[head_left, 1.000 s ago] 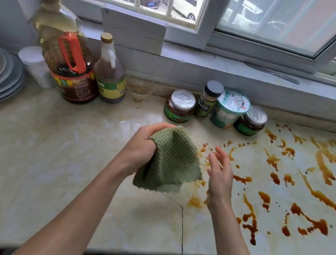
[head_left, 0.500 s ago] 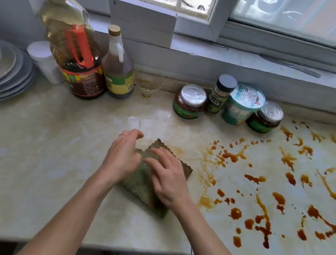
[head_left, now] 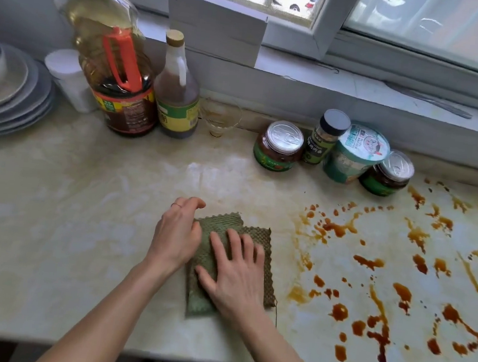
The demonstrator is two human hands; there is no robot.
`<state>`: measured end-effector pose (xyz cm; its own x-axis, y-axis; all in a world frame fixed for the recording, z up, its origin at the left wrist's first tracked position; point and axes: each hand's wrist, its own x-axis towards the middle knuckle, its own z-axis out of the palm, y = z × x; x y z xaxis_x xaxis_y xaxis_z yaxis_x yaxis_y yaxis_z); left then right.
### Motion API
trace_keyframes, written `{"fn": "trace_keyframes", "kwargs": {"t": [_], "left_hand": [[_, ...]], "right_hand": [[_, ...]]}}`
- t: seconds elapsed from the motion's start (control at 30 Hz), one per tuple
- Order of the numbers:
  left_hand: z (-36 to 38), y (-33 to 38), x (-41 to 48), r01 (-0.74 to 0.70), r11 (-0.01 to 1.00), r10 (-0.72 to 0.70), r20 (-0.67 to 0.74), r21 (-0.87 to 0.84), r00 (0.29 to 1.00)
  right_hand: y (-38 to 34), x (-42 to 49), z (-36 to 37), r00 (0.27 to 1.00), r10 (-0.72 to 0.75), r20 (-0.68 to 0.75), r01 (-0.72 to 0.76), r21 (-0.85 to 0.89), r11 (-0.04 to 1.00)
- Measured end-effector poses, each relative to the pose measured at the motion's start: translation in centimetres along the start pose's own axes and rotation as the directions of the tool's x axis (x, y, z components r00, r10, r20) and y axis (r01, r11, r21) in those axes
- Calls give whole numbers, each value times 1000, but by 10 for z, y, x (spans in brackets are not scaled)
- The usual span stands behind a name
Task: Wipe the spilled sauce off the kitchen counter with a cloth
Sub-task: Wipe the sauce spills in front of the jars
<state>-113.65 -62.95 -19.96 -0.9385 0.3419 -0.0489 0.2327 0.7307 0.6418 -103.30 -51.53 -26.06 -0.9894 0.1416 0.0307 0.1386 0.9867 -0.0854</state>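
A folded green waffle-weave cloth (head_left: 258, 236) lies flat on the pale marble counter (head_left: 63, 220), just left of the spill. My right hand (head_left: 236, 275) presses on top of it with fingers spread straight. My left hand (head_left: 176, 233) rests at the cloth's left edge, its fingers loosely bent; what they touch there is hidden. Brown-orange sauce (head_left: 380, 316) is splashed in drops and streaks over the counter's right half, starting a short way right of the cloth.
At the back stand a big oil jug (head_left: 115, 77), a brown bottle (head_left: 177, 93), a small glass (head_left: 219, 119), two lidded jars (head_left: 277, 146), (head_left: 389, 174), a spice shaker (head_left: 324, 137) and a tub (head_left: 354, 155). Plates (head_left: 6, 94) are stacked far left. The counter's front edge runs near my forearms.
The cloth, held up in my left hand a second ago, has been laid on the counter and folded flat. My right hand has moved onto it and spread.
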Motion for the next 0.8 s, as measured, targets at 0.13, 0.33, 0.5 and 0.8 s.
{"fn": "trace_keyframes", "kwargs": {"t": [0.13,0.33,0.5,0.8], "left_hand": [[9,1,-1,-51,997,48,45,63,998],[14,-10,-4,-25,995,25,10,93,1000],[20,-11,-5,-29,995,31,-21,95,999],[18,-15,-6,2,998,1,-49,59,999]], "right_hand": [[44,19,2,977,202,-67,-198,58,978],[6,-24,3,994,104,-24,-97,203,974],[18,5,10,997,-69,30,67,53,996],[-12,35,9,995,85,-59,-70,224,972]]}}
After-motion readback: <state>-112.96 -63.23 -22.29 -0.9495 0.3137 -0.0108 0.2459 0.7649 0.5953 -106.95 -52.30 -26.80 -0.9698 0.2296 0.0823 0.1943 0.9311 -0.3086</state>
